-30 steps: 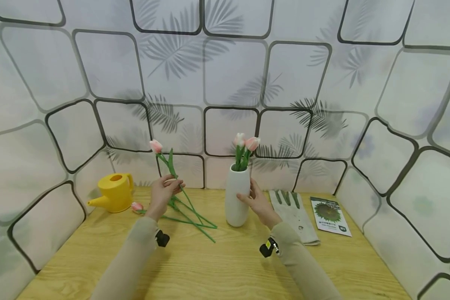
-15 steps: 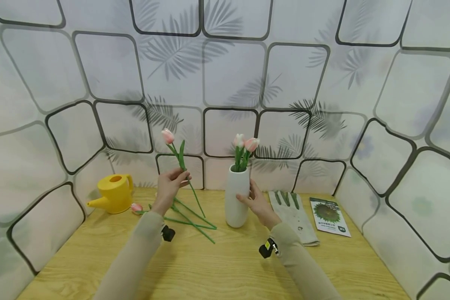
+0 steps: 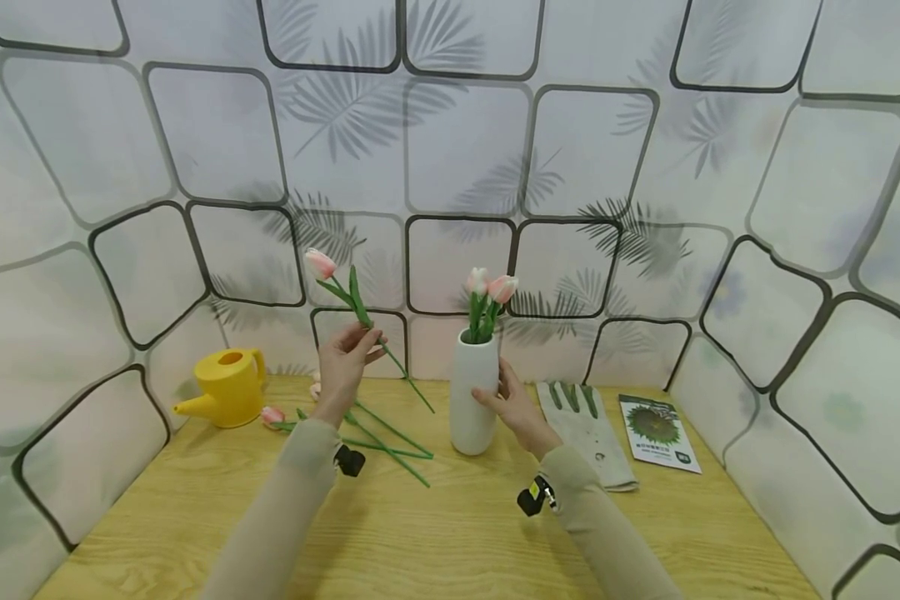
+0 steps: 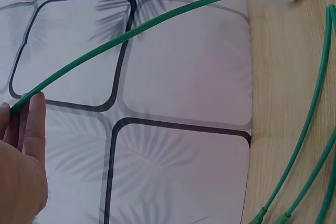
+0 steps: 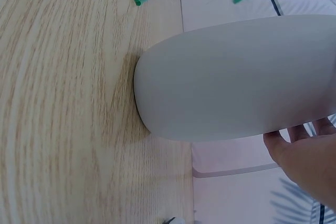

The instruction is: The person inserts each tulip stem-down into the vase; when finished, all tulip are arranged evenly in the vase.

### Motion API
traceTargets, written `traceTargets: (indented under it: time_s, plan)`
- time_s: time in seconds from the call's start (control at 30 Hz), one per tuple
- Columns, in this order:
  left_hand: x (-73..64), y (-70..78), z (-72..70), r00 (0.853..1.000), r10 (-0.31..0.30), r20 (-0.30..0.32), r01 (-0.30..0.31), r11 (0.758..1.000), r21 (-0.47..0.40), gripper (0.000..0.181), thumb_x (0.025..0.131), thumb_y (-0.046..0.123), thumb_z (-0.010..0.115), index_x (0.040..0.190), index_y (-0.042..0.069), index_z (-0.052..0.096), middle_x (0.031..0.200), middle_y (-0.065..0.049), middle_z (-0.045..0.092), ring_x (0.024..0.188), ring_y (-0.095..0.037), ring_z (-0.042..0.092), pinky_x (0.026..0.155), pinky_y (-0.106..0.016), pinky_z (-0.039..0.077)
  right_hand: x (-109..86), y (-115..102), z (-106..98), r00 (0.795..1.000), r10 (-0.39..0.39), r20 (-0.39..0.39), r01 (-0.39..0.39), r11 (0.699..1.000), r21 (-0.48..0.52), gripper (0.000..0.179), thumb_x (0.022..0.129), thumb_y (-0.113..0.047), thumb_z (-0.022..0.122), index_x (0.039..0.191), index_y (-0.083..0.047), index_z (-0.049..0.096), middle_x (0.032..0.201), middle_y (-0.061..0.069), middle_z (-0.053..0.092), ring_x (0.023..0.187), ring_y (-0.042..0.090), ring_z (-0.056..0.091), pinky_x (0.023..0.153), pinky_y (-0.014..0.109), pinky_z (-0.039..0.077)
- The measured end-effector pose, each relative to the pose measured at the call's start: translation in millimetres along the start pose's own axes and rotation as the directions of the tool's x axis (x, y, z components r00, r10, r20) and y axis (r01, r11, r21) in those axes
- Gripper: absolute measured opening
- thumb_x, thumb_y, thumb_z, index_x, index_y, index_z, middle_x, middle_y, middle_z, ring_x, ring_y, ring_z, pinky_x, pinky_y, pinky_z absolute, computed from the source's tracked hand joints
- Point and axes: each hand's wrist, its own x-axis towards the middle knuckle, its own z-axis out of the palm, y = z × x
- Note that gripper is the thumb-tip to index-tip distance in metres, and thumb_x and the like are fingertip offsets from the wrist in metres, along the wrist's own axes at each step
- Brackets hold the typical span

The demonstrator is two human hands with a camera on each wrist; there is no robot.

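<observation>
My left hand (image 3: 343, 367) pinches the green stem of a pink tulip (image 3: 320, 264) just below its leaves. The bloom leans up to the left, and the lower stem (image 4: 126, 36) slants down to the right, its cut end to the left of the white vase (image 3: 472, 400). The vase stands upright on the table with pink-and-white tulips (image 3: 503, 289) in its mouth. My right hand (image 3: 523, 412) grips its right side, thumb across the front and fingers round the back. Several more tulips (image 3: 272, 417) lie under and beside my left forearm, stems crossed.
A yellow watering can (image 3: 230, 387) stands at the back left of the wooden table (image 3: 450, 533). Right of the vase lie pale gardening gloves (image 3: 596, 442) and a seed packet (image 3: 658, 433) with a sunflower picture. A patterned backdrop (image 3: 465, 167) encloses the back and sides.
My left hand has lifted the tulip and moved slightly right. In the last half second the bloom has tipped left and the stem's end swung up towards the vase. My right hand keeps still.
</observation>
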Motion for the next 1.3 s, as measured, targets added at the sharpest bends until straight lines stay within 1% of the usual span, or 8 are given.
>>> traceTargets:
  time_s: [0.13,0.23,0.33,0.5,0.7,0.97,1.13,1.3]
  plan:
    - [2.7,4.6,5.9,0.996,0.066,-0.054,-0.071,0.993,-0.094,0.014,0.092,0.002,0.067,0.105,0.003,0.066,0.087,-0.004,0.072,0.084,-0.019,0.072,0.076,-0.033,0.062,0.2,0,0,1.000,-0.004,0.000,0.004,1.000,0.000,0.086,0.096,-0.024,0.065,0.159,-0.019,0.006,0.164,0.014,0.015,0.150,0.036,0.016,0.120,0.061,0.019]
    - [4.2,9.4,8.0,0.993,0.077,-0.092,-0.089,0.987,-0.136,0.012,0.093,0.004,0.065,0.104,0.003,0.063,0.089,-0.006,0.070,0.086,-0.023,0.071,0.078,-0.035,0.062,-0.2,-1,0,1.000,-0.008,0.003,0.008,1.000,-0.006,0.086,0.097,-0.023,0.065,0.159,-0.018,0.006,0.164,0.015,0.015,0.150,0.037,0.016,0.120,0.061,0.019]
    - [5.5,15.2,8.4,0.991,0.077,-0.112,-0.095,0.982,-0.161,0.014,0.095,0.009,0.063,0.107,0.003,0.060,0.093,-0.008,0.069,0.089,-0.026,0.071,0.079,-0.036,0.062,-0.4,-2,0,1.000,-0.005,0.004,0.005,1.000,-0.012,0.086,0.096,-0.024,0.065,0.159,-0.018,0.006,0.164,0.015,0.015,0.150,0.037,0.016,0.120,0.061,0.018]
    - [8.8,24.4,9.7,0.986,0.111,-0.123,-0.135,0.969,-0.205,0.017,0.096,0.010,0.061,0.110,0.003,0.056,0.094,-0.009,0.068,0.087,-0.026,0.071,0.077,-0.035,0.062,-0.1,-3,0,1.000,-0.002,0.005,0.002,1.000,-0.019,0.086,0.096,-0.025,0.065,0.159,-0.018,0.006,0.164,0.014,0.015,0.150,0.037,0.016,0.120,0.061,0.019]
    - [13.0,32.0,16.1,0.980,0.142,-0.143,-0.174,0.953,-0.248,0.016,0.096,0.014,0.061,0.107,0.003,0.055,0.093,-0.011,0.066,0.086,-0.027,0.071,0.077,-0.037,0.062,0.0,-2,-1,1.000,-0.010,0.004,0.010,1.000,-0.012,0.087,0.096,-0.025,0.065,0.159,-0.018,0.006,0.163,0.015,0.016,0.150,0.037,0.017,0.120,0.061,0.020]
    - [13.6,43.5,28.5,0.975,0.154,-0.161,-0.191,0.949,-0.251,0.015,0.097,0.015,0.060,0.107,0.006,0.054,0.096,-0.018,0.064,0.082,-0.022,0.070,0.078,-0.038,0.062,-0.3,-1,-1,1.000,-0.002,0.006,0.002,1.000,-0.009,0.087,0.096,-0.026,0.065,0.159,-0.018,0.005,0.164,0.015,0.014,0.150,0.036,0.017,0.120,0.059,0.020]
    - [16.1,51.2,35.4,0.973,0.168,-0.157,-0.206,0.941,-0.268,0.017,0.096,0.016,0.061,0.109,0.005,0.055,0.096,-0.017,0.065,0.084,-0.023,0.071,0.078,-0.037,0.062,-1.1,-2,-1,1.000,0.005,0.006,-0.005,1.000,-0.012,0.087,0.097,-0.026,0.065,0.159,-0.019,0.004,0.164,0.015,0.014,0.150,0.037,0.016,0.120,0.060,0.020]
    - [16.7,54.2,42.5,0.977,0.162,-0.138,-0.196,0.936,-0.293,0.014,0.096,0.013,0.060,0.107,0.006,0.055,0.093,-0.015,0.065,0.082,-0.022,0.071,0.078,-0.037,0.062,-1.4,-2,-1,1.000,0.008,0.007,-0.008,1.000,-0.009,0.087,0.097,-0.026,0.065,0.159,-0.018,0.004,0.164,0.015,0.014,0.150,0.037,0.015,0.120,0.061,0.019]
